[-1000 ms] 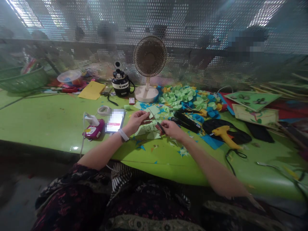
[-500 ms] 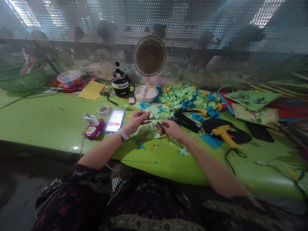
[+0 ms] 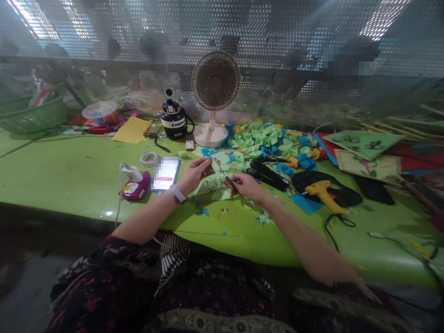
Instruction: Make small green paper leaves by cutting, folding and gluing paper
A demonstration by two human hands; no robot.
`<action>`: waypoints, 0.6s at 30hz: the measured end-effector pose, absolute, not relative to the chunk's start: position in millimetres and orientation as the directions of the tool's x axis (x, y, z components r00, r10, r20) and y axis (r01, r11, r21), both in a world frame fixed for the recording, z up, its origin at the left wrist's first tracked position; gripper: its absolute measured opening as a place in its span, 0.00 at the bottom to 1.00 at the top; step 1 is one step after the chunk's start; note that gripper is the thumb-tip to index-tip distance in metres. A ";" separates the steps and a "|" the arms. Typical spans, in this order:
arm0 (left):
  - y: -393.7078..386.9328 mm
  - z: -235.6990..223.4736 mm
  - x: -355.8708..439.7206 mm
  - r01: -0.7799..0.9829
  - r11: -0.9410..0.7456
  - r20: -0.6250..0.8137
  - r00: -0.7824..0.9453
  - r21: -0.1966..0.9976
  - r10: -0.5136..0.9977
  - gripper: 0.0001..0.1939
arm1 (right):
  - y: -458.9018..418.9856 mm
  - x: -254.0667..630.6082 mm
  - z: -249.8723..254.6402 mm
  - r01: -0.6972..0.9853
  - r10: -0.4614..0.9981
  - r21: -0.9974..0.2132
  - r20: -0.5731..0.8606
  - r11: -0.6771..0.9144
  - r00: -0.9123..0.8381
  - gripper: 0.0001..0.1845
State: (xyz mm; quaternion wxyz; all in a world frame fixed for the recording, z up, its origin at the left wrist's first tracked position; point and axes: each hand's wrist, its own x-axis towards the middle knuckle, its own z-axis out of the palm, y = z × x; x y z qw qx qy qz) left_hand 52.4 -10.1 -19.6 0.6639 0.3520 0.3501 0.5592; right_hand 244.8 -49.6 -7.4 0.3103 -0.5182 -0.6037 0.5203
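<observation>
From where I stand, the scissors [image 3: 231, 183] lie between the two hands, nearer the right hand [image 3: 247, 186], which has its fingers closed round the dark handles. Their long axis slants from that grip forward and leftward, the blades pointing away from the body and towards the fingertips of the left hand [image 3: 194, 175], above the pale green paper pieces [image 3: 211, 187]. The left hand's thumb and forefinger are close together, though I can't tell whether they meet or pinch a scrap.

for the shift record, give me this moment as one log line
left hand: at scissor tips | right hand: holding scissors | beneath: green paper
</observation>
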 end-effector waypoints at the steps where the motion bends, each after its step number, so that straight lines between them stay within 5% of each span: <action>1: -10.3 -19.5 52.5 -0.494 0.126 -0.072 0.129 0.860 0.989 0.17 | -49.6 244.8 -7.3 0.301 0.949 -0.950 -0.163 -0.077 -0.270 0.32; 18: -8.6 -23.1 54.1 -0.484 0.125 -0.077 0.119 0.866 0.990 0.13 | -48.2 245.2 -11.0 0.324 0.952 -0.944 -0.154 -0.063 -0.265 0.31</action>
